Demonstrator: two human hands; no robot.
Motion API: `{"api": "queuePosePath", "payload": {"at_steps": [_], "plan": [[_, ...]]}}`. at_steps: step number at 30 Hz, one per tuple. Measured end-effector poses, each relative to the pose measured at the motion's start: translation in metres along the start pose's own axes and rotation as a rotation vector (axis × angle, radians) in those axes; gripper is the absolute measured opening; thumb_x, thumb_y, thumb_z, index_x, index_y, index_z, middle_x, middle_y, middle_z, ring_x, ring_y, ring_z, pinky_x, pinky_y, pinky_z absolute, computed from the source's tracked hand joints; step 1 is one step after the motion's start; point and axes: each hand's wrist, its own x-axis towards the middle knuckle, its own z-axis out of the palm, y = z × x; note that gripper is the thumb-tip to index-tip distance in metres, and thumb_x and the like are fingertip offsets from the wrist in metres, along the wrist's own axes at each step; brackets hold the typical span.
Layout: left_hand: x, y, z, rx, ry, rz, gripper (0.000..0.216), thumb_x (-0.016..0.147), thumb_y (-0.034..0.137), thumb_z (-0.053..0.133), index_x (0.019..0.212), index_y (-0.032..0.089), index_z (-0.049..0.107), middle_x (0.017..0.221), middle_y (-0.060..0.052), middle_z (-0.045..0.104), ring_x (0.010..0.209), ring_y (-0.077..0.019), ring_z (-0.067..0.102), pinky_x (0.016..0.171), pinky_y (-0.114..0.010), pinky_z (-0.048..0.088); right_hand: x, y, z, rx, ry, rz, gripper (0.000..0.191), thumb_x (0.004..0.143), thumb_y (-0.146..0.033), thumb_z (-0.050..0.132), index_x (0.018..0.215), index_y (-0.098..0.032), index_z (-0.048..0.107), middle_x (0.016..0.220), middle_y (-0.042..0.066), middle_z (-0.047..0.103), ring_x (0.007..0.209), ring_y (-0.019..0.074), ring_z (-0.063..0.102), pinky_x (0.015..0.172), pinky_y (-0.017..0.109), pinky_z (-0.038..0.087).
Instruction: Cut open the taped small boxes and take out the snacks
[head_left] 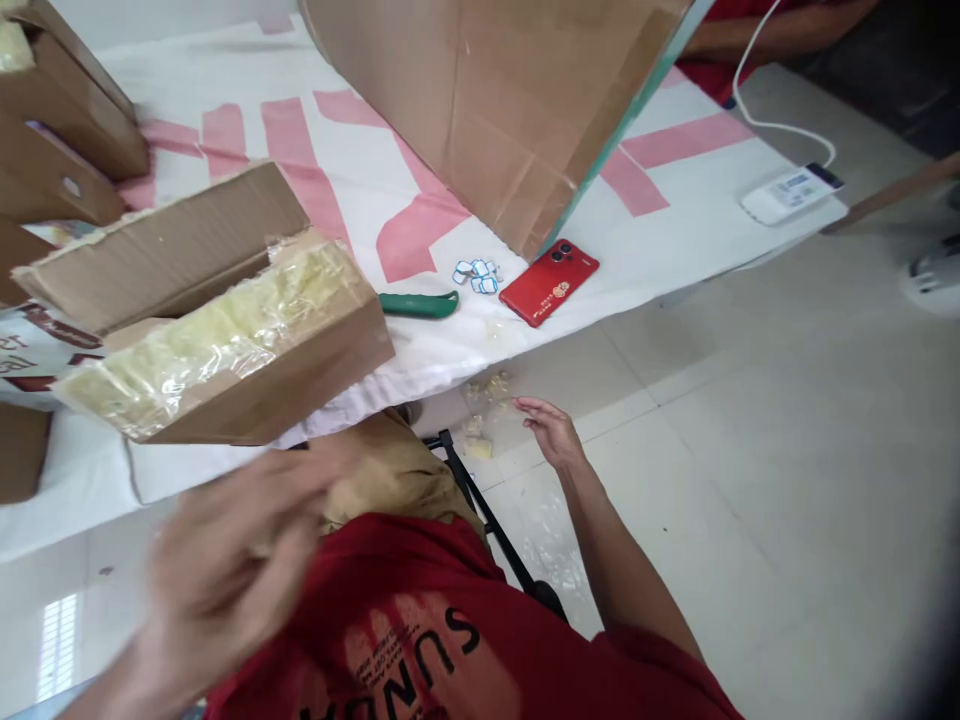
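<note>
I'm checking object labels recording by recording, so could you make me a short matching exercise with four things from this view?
Column 1
1. Smartphone
2. Curved handle
3. Yellow-topped carton
4. Right hand

Column 2
A. Lid raised
B. Seen against floor tiles
C. Green
D. Red

Pairs: 1-D, 2-C, 3-A, 4-B

The blurred left hand is held near an opened cardboard box; the right hand is held above the floor. A red phone is laid on the worktop.
</note>
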Motion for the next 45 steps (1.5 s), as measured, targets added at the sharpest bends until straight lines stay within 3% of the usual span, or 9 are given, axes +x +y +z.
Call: {"api": "queuePosePath", "payload": {"at_steps": [2,8,12,17,21,24,33,37,45], "plan": [[0.008,-0.002,0.055,-0.097,-0.208,0.061,0.022,0.092,0.024,0.064,0.108,0.031,0.077,0.101,-0.005,0.079,0.084,-0.0212,0.075,0.069,-0.03,0.06,-0.008,-0.004,0.004,0.056,-0.036,0.005,0.029,0.064,-0.038,0.077,0.088,-0.022,0.078,0.106,0.014,0.081,0.112,0.0312,0.07,0.076,0.037,0.051],[0.068,-0.033,0.206,-0.375,-0.356,-0.517,0.058,0.072,0.019,0.084,0.127,0.017,0.067,0.076,-0.001,0.068,0.07,-0.0179,0.066,0.064,-0.027,0.056,-0.048,-0.013,0.028,0.184,-0.166,-0.014,0.031,0.073,-0.04,0.076,0.099,-0.024,0.08,0.12,0.013,0.079,0.125,0.0315,0.067,0.092,0.044,0.054],[0.081,-0.046,0.254,-0.482,-0.434,-0.611,0.008,0.082,0.011,0.069,0.089,0.014,0.066,0.067,0.001,0.061,0.054,-0.0126,0.062,0.048,-0.022,0.051,-0.061,-0.013,0.017,0.286,-0.159,-0.009,0.036,0.079,-0.048,0.068,0.107,-0.027,0.077,0.135,0.012,0.073,0.132,0.0324,0.063,0.084,0.044,0.057],[0.082,-0.053,0.27,-0.569,-0.462,-0.622,0.007,0.081,0.01,0.07,0.083,0.014,0.064,0.066,0.002,0.061,0.057,-0.0106,0.064,0.049,-0.018,0.053,-0.057,-0.01,-0.009,0.179,-0.016,-0.011,0.041,0.082,-0.056,0.067,0.11,-0.027,0.074,0.143,0.013,0.067,0.132,0.0313,0.062,0.074,0.037,0.056],[0.079,-0.054,0.276,-0.629,-0.507,-0.605,0.008,0.081,0.013,0.072,0.076,0.014,0.065,0.062,0.002,0.063,0.053,-0.0091,0.061,0.047,-0.017,0.051,-0.054,-0.005,0.005,0.053,-0.101,0.043,0.049,0.068,-0.046,0.087,0.11,-0.023,0.076,0.113,0.011,0.079,0.108,0.0267,0.07,0.08,0.035,0.055],[0.075,-0.057,0.277,-0.649,-0.523,-0.609,0.011,0.08,0.017,0.073,0.076,0.014,0.064,0.058,0.003,0.06,0.049,-0.0093,0.061,0.045,-0.017,0.05,-0.049,0.0,0.018,0.017,-0.103,0.021,0.039,0.064,-0.046,0.089,0.09,-0.02,0.076,0.082,0.003,0.075,0.082,0.0191,0.067,0.078,0.033,0.052],[0.065,-0.07,0.263,-0.658,-0.485,-0.61,0.015,0.088,0.022,0.065,0.1,0.014,0.061,0.076,0.0,0.066,0.053,-0.009,0.063,0.05,-0.02,0.053,-0.033,0.009,0.002,-0.064,0.0,0.01,0.035,0.068,-0.048,0.083,0.085,-0.018,0.073,0.054,-0.008,0.049,0.047,0.0081,0.035,0.047,0.026,0.029],[0.063,-0.068,0.266,-0.609,-0.475,-0.542,0.036,0.082,0.014,0.067,0.117,0.017,0.065,0.078,0.004,0.064,0.054,-0.0074,0.062,0.05,-0.018,0.049,-0.04,0.006,0.015,-0.076,-0.106,0.029,0.041,0.066,-0.047,0.086,0.091,-0.018,0.072,0.055,-0.008,0.055,0.046,0.0094,0.047,0.048,0.025,0.039],[0.066,-0.066,0.268,-0.548,-0.41,-0.486,0.008,0.076,0.009,0.067,0.078,0.016,0.07,0.07,0.003,0.061,0.063,-0.0097,0.055,0.063,-0.021,0.045,-0.056,-0.003,0.028,-0.077,-0.258,0.031,0.033,0.07,-0.046,0.084,0.087,-0.018,0.078,0.059,-0.002,0.065,0.051,0.013,0.057,0.054,0.029,0.05]]}}
